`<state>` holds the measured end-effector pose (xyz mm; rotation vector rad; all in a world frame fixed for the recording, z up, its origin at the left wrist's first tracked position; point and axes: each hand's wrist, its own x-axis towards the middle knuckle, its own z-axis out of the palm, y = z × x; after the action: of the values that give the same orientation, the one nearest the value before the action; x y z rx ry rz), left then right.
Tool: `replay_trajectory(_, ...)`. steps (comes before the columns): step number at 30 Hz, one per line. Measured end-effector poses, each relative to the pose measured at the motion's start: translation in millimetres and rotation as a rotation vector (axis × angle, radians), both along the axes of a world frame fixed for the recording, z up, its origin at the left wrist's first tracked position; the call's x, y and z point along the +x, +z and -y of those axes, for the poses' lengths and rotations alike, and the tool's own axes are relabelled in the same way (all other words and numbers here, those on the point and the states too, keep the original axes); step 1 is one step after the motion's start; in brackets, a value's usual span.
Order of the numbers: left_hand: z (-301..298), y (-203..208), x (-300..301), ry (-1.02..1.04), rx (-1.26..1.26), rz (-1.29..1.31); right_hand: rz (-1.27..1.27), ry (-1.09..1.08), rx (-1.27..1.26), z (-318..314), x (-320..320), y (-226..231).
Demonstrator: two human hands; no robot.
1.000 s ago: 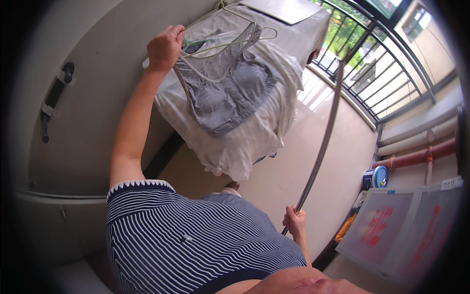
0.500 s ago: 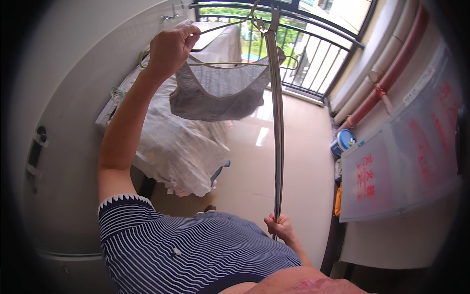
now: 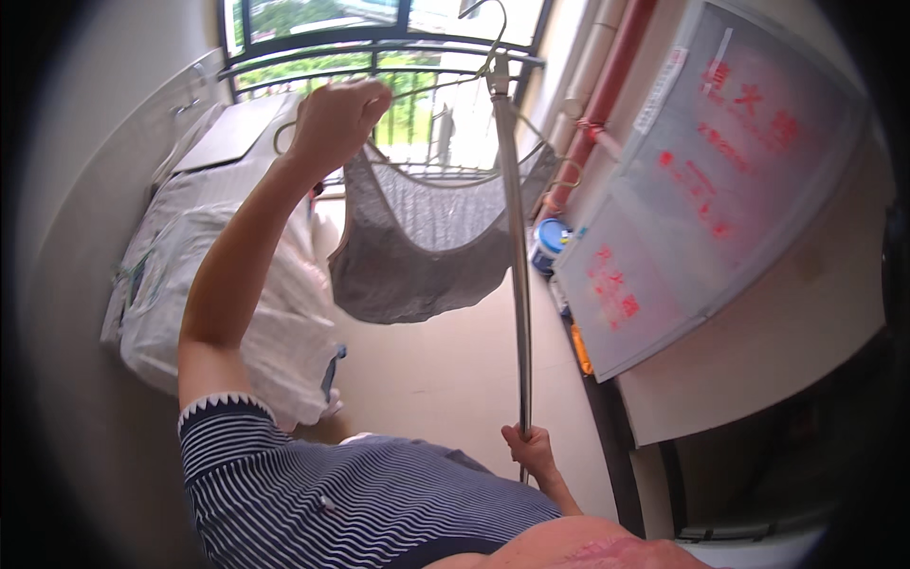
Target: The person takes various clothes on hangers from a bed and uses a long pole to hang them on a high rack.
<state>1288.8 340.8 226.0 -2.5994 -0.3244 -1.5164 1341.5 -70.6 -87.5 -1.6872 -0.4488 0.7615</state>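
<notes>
My left hand [image 3: 336,123], raised at the upper left, is closed on one sloping arm of a wire clothes hanger [image 3: 431,90]. From the hanger droops a grey scoop-necked garment [image 3: 417,280], its wide neckline sagging open. My right hand [image 3: 533,451], low and near my body, grips a long metal clothes pole [image 3: 518,275] standing nearly upright. The pole's forked tip [image 3: 498,81] is at the base of the hanger's hook, which rises above it. Whether the fork bears the hanger's weight I cannot tell. The pole passes in front of the garment's right part.
Cloth-covered furniture [image 3: 227,303] stands along the left wall. A dark railing [image 3: 398,52] and windows span the far end. On the right are red and pale pipes [image 3: 607,104], a blue-lidded bucket [image 3: 550,242] and a translucent panel [image 3: 701,190] with red lettering.
The view has swung, bringing more of the right wall in. The garment hangs lower in the picture, and the hanger's hook now shows fully above the pole tip. Both hands keep their grips.
</notes>
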Motion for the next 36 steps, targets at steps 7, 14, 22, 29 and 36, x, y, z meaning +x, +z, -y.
replay_trajectory(7, 27, 10, 44, -0.293, -0.009, 0.098, 0.214, -0.346, -0.135, 5, -13, -19)
replay_trajectory(14, 59, 61, 118, -0.494, 0.188, 0.428, 0.111, -0.461, 0.244, -25, -10, 23)
replay_trajectory(22, 182, -47, 131, -1.253, -0.402, -0.213, 0.34, -0.633, 0.384, -56, 22, 87)
replay_trajectory(29, 229, -49, 151, -1.608, -0.818, -0.479, 0.406, -0.613, 0.515, -68, 28, 126)
replay_trajectory(36, 248, 15, 177, -1.956, -0.965, -0.593, 0.038, -0.323, 0.143, -10, -42, -17)
